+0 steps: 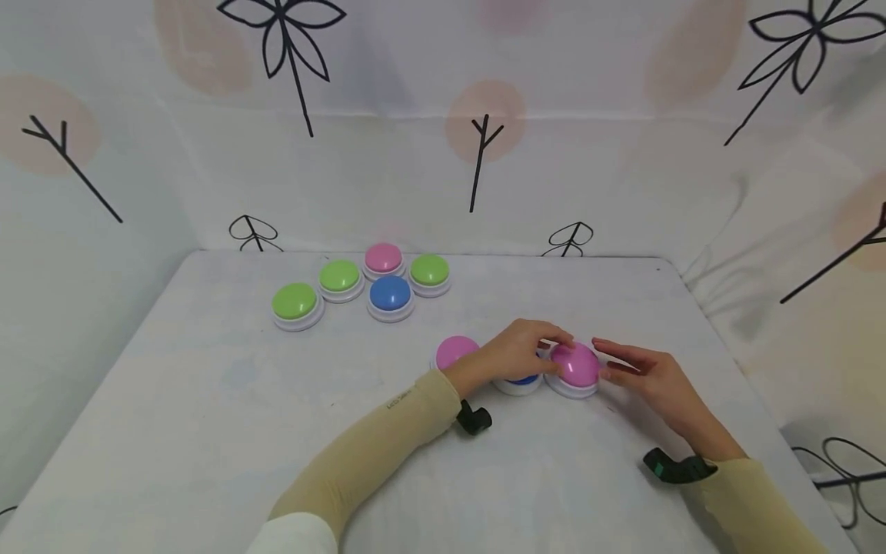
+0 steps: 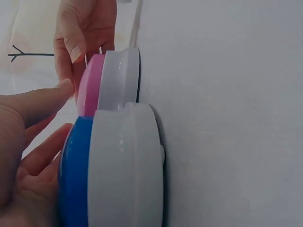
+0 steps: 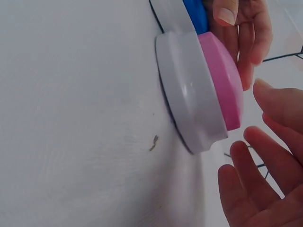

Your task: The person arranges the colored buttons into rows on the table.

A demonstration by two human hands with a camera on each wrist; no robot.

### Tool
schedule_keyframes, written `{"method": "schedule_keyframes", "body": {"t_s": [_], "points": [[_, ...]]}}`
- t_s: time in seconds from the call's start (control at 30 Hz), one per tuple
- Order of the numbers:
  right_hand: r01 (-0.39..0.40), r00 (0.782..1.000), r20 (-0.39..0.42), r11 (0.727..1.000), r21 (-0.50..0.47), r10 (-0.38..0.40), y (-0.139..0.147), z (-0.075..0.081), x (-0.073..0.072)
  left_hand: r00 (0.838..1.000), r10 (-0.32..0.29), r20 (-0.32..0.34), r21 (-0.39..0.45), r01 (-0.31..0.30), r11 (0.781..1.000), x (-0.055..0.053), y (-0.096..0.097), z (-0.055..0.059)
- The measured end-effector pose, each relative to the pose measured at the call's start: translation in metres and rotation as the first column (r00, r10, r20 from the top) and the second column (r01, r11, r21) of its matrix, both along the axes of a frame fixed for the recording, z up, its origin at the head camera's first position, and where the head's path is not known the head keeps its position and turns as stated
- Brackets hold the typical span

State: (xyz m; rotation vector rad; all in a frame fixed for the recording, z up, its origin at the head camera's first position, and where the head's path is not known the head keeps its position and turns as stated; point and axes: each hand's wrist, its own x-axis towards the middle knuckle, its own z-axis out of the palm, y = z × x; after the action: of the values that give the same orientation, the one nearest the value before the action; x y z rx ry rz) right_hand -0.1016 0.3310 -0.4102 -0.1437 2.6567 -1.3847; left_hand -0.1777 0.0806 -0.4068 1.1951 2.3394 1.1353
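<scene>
A round push button with a pink dome and white base (image 1: 578, 365) sits flat on the white table, between the two hands. My left hand (image 1: 514, 352) reaches over a blue push button (image 2: 75, 175), its thumb and fingertips at the pink dome's left side. Whether they touch the dome I cannot tell. The blue button stands against the pink one and is mostly covered by the hand in the head view. My right hand (image 1: 651, 381) is at the pink button's right, fingers loosely spread; in the right wrist view a gap shows between its fingers (image 3: 253, 177) and the button.
Another pink button (image 1: 457, 352) is partly behind the left wrist. Farther back left stand several buttons: green ones (image 1: 294, 301), a blue one (image 1: 391, 294) and a pink one (image 1: 384, 258). A printed cloth (image 1: 388, 177) hangs along the table's back edge.
</scene>
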Motion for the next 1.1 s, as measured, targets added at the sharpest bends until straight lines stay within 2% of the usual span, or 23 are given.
{"method": "schedule_keyframes", "body": {"t_s": [0.3, 0.5, 0.63, 0.8, 0.97, 1.1], "points": [[0.02, 0.998, -0.056, 1.0, 0.013, -0.019, -0.009, 0.006, -0.005, 0.998, 0.023, 0.053, 0.093, -0.028, 0.995, -0.001, -0.015, 0.013], [0.013, 0.999, -0.049, 1.0, -0.025, -0.014, -0.021, 0.008, -0.012, 0.995, 0.071, 0.075, 0.093, -0.077, 0.993, -0.007, -0.036, 0.018], [-0.004, 0.999, -0.047, 0.999, -0.048, 0.002, -0.033, 0.012, -0.019, 0.989, 0.126, 0.082, 0.092, -0.133, 0.987, -0.012, -0.055, 0.019], [-0.031, 0.999, -0.047, 0.996, -0.086, 0.027, -0.05, 0.017, -0.029, 0.98, 0.192, 0.059, 0.088, -0.197, 0.976, -0.016, -0.083, 0.019], [-0.059, 0.997, -0.051, 0.99, -0.129, 0.053, -0.068, 0.021, -0.04, 0.965, 0.258, 0.051, 0.089, -0.262, 0.961, -0.019, -0.114, 0.018], [-0.073, 0.997, -0.037, 0.989, -0.132, 0.068, -0.085, 0.022, -0.05, 0.952, 0.297, 0.071, 0.126, -0.304, 0.944, -0.021, -0.139, 0.016]]}}
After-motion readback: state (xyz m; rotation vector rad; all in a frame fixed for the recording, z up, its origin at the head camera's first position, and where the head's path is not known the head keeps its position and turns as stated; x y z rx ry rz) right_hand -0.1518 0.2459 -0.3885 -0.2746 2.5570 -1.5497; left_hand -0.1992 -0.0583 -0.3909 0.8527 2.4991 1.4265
